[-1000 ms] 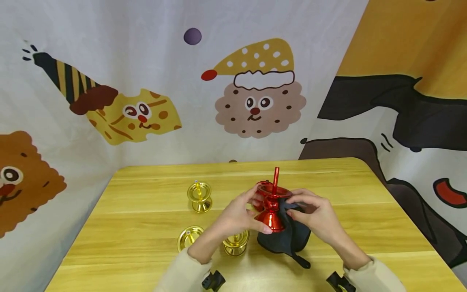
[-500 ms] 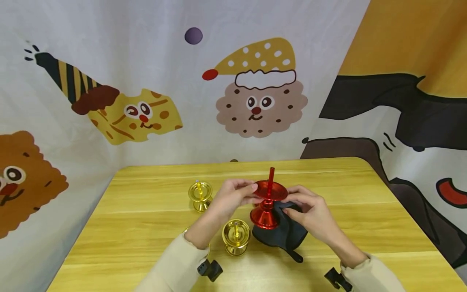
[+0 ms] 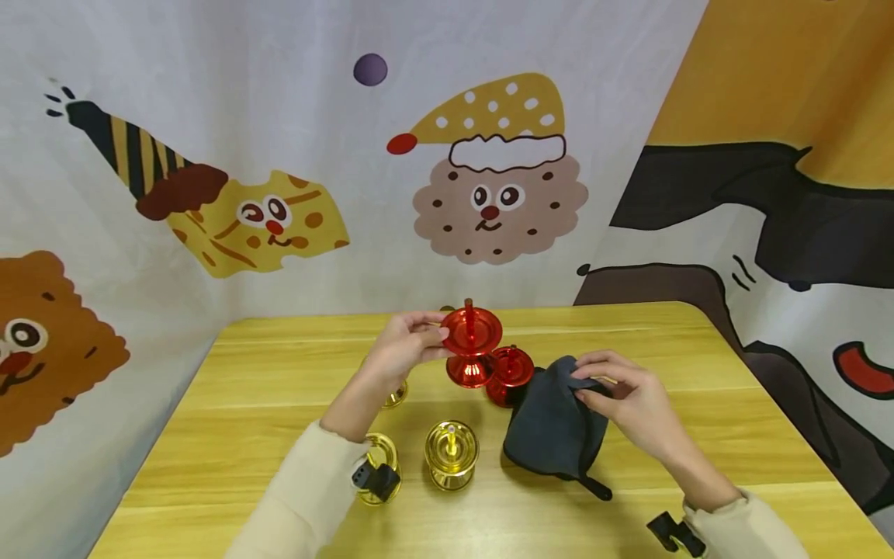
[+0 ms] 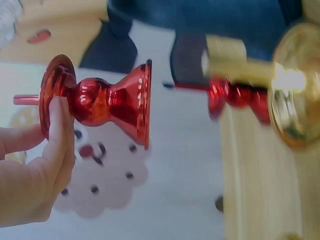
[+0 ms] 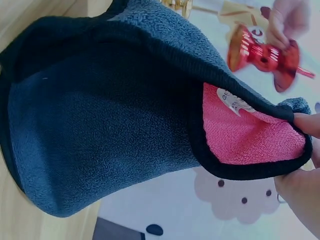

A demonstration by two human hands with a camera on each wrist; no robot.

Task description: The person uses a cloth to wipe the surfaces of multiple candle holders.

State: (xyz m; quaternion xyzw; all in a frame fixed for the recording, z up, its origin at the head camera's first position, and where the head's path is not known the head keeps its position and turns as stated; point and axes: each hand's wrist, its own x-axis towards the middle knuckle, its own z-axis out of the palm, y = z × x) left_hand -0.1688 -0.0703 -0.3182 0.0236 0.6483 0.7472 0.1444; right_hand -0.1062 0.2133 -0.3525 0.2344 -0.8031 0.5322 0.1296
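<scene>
My left hand [image 3: 398,353] pinches the dish rim of a shiny red candle holder [image 3: 469,335], which it carries upright in the air over the far part of the table. In the left wrist view, thumb and fingers hold the dish of the candle holder [image 4: 95,102], its spike and flared base standing free. My right hand [image 3: 639,400] pinches the top edge of a dark blue cloth [image 3: 548,435], which hangs in folds with its lower part close over the tabletop. A pink underside [image 5: 240,132] with a white label shows in the right wrist view.
A second red candle holder [image 3: 511,371] stands behind the cloth. One gold candle holder [image 3: 452,450] stands mid-table; two more, a nearer one [image 3: 386,450] and a farther one [image 3: 396,396], are partly hidden by my left arm and hand. A printed curtain [image 3: 335,279] hangs behind the wooden table [image 3: 244,419].
My left hand has shifted its grip to the dish rim and carried the red candle holder left and away, uncovering the second one. My right hand has moved slightly right with the cloth.
</scene>
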